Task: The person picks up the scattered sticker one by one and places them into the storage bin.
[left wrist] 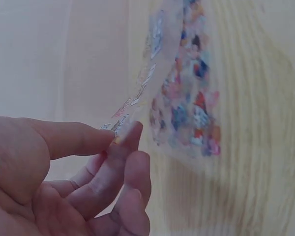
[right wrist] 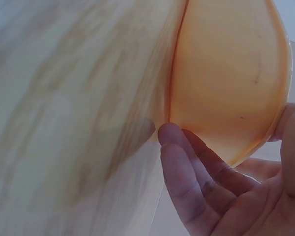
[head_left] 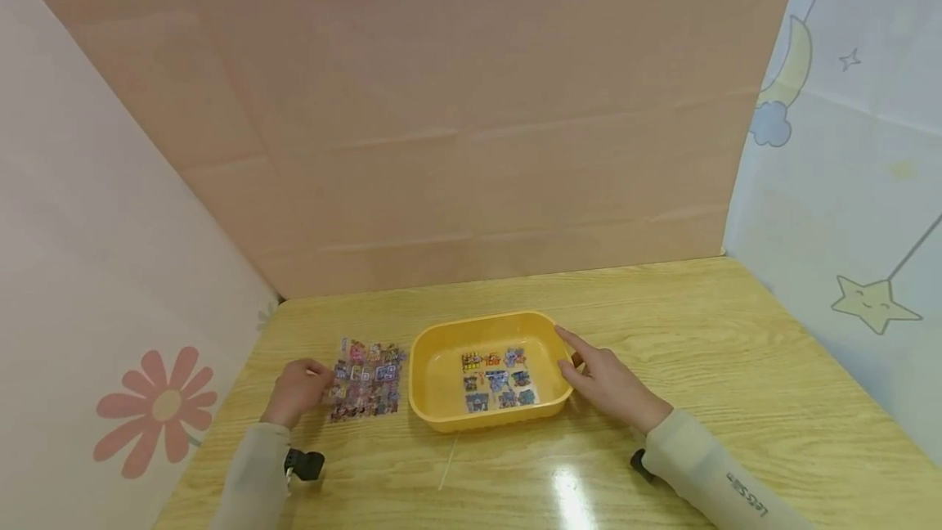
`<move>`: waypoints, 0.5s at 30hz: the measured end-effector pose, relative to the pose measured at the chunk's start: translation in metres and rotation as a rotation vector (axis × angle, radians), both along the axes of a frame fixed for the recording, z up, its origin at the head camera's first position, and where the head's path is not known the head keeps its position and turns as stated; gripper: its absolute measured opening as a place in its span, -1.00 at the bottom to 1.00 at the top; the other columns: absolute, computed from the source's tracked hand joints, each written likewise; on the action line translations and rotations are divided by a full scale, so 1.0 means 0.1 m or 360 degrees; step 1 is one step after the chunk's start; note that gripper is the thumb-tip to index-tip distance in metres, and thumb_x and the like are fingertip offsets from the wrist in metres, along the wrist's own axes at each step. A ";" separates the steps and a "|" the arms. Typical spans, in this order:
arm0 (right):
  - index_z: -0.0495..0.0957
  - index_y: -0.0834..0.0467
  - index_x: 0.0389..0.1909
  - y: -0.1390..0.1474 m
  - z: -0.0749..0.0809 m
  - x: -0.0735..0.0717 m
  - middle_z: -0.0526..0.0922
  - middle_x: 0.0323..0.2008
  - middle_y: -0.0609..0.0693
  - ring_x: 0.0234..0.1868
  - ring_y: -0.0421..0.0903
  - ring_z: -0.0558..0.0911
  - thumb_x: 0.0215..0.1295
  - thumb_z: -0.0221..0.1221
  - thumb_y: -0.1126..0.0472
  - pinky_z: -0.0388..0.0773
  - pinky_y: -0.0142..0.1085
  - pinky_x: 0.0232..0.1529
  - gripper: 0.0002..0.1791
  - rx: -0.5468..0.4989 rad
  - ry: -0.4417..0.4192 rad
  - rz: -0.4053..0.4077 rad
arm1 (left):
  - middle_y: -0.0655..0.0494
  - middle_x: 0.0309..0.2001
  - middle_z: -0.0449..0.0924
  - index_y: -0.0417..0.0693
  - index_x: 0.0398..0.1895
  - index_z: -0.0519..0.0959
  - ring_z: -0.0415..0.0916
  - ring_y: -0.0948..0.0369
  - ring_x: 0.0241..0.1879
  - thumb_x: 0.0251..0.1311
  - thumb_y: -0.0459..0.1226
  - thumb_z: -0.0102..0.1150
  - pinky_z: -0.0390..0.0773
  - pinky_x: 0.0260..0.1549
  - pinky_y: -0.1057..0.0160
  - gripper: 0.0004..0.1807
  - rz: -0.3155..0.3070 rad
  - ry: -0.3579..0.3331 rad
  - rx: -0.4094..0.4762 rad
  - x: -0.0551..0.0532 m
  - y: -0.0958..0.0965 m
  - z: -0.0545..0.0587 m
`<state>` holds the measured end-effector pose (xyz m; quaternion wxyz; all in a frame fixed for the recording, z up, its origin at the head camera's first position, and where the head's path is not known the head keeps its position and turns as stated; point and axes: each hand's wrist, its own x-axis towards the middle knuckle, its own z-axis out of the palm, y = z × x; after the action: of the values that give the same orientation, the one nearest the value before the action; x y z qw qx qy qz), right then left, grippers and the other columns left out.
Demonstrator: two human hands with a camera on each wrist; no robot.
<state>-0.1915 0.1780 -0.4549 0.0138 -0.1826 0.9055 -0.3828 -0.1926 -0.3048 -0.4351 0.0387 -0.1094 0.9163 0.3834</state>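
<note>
My left hand (head_left: 298, 391) pinches the left edge of a clear sheet of colourful stickers (head_left: 368, 383), thumb against fingertips. In the left wrist view the pinched part of the sticker sheet (left wrist: 147, 81) curves up off the table. To its right stands a shallow yellow plastic basin (head_left: 489, 424). Another transparent sticker sheet (head_left: 498, 379), mostly blue with some yellow and red, lies on the basin's floor. My right hand (head_left: 614, 387) grips the basin's right end, thumb at the rim and fingers under the outer wall, as the right wrist view shows.
Both sit on a light wood-grain table (head_left: 662, 334). A thin pale strip (head_left: 447, 464) lies in front of the basin. A pinkish-tan sheet (head_left: 456, 145) hangs behind, with patterned white cloth on both sides. Dark wrist bands show at each sleeve.
</note>
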 end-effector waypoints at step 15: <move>0.16 0.18 0.53 -0.01 0.01 0.01 0.59 -0.32 -0.04 -0.67 -0.27 0.32 0.52 0.06 0.12 0.36 -0.37 -0.58 -0.36 0.0002 -0.0004 -0.0001 | -0.12 -0.15 0.65 -0.37 0.07 0.47 0.64 0.07 -0.30 0.47 -0.24 0.05 0.62 -0.28 0.06 -0.67 0.0049 0.0066 0.0358 0.04 0.08 0.22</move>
<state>-0.1903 0.1767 -0.4537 0.0149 -0.1817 0.9058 -0.3825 -0.1889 -0.2967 -0.4130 0.0257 -0.1104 0.8662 0.4866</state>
